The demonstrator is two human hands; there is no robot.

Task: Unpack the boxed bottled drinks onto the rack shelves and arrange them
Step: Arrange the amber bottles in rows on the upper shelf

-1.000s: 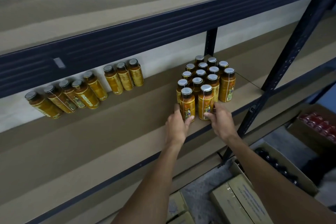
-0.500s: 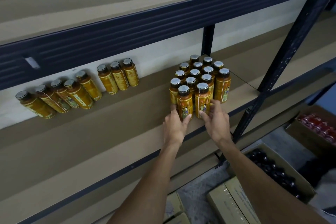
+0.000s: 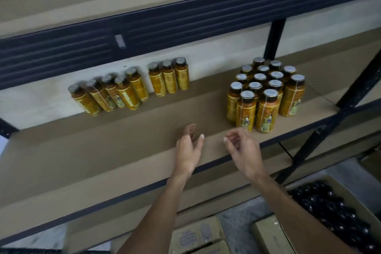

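A tight cluster of orange bottled drinks (image 3: 266, 93) with dark caps stands at the right end of the brown shelf board (image 3: 123, 146). Along the back wall stands a second row of the same bottles (image 3: 127, 88), in loose groups. My left hand (image 3: 188, 146) hovers over the shelf's front part, fingers loosely curled and holding nothing. My right hand (image 3: 241, 146) is beside it, just left of and below the front bottles of the cluster, fingers relaxed and apart from them.
A dark blue beam (image 3: 185, 22) of the upper shelf crosses above. Black rack uprights (image 3: 350, 101) stand at right. Below, an open carton of dark-capped bottles (image 3: 334, 212) and closed cardboard boxes (image 3: 200, 237) sit on the floor.
Both hands have let go of the two front bottles of the cluster and pulled back toward me and to the left. The bottles stay standing.
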